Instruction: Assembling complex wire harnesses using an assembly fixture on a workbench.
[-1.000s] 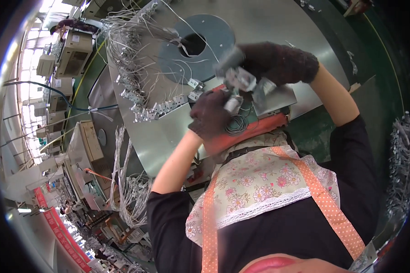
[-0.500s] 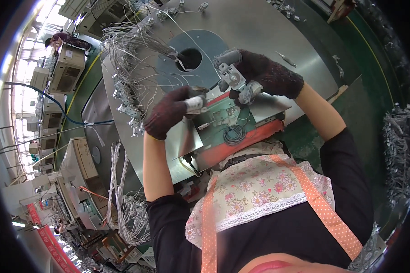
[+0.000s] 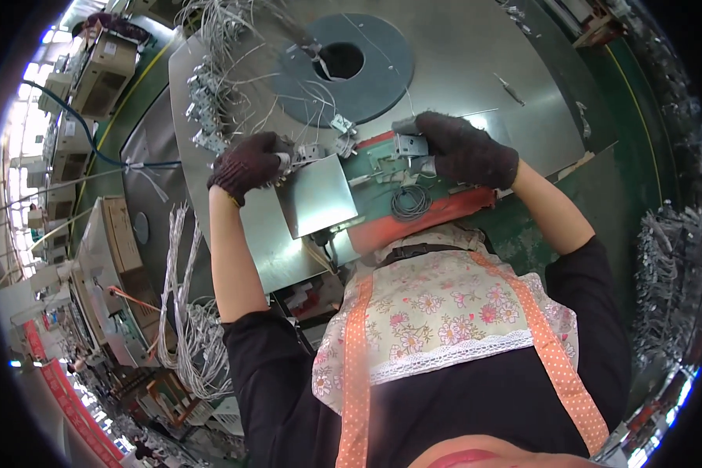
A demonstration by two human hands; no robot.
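Observation:
My left hand [image 3: 246,165], in a dark maroon knit glove with pale wrapped fingertips, has its fingers bent together at the left of the work spot. What they grip is unclear; a small metal bracket [image 3: 310,153] lies right beside the fingertips. My right hand [image 3: 472,152], gloved alike, pinches a boxy silvery metal bracket [image 3: 410,146] between thumb and fingers. Between the hands are more small metal parts [image 3: 345,134] with thin white wires. Below them a green recessed surface [image 3: 374,191] holds a coil of grey wire [image 3: 410,203] and a thin pale tool [image 3: 360,180].
A grey disc [image 3: 296,97] with a dark centre hole sits on the metal table [image 3: 460,47]. Wired brackets [image 3: 204,105] pile at the left. A shiny metal plate [image 3: 317,199] lies near my left forearm, a pen-like tool [image 3: 510,90] at far right. Red padding [image 3: 417,232] edges the front.
My hands have moved apart, the left one leftward and the right one slightly right. Small metal parts now show on the table between them. The whole view has also shifted.

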